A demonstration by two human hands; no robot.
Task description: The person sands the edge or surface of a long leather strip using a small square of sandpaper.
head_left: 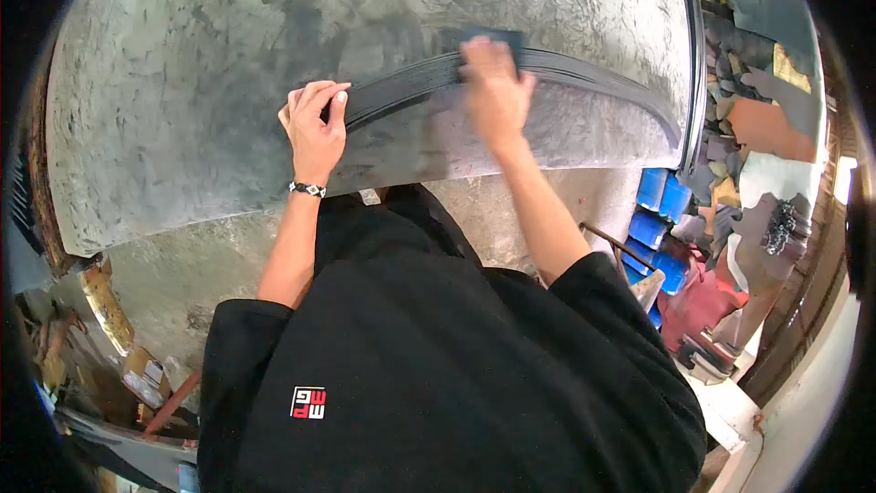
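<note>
A bundle of long, thin black strips [602, 87] lies in a curve across the worn grey tabletop [182, 110]. At the bundle's left end is my left hand [315, 128], its fingers curled and its thumb and forefinger closed on the strips. My right hand [495, 96], smeared by motion, presses on the middle of the bundle. Beneath its fingers is a dark square pad [507, 37], whose material I cannot make out. The hand hides part of the pad and the strips under it.
Dark and coloured leather-like sheets [771, 123] are heaped on the right, beyond the table's dark edge strip [695, 55]. Blue containers [652, 228] stand below them. A cardboard box [146, 376] is on the floor at lower left.
</note>
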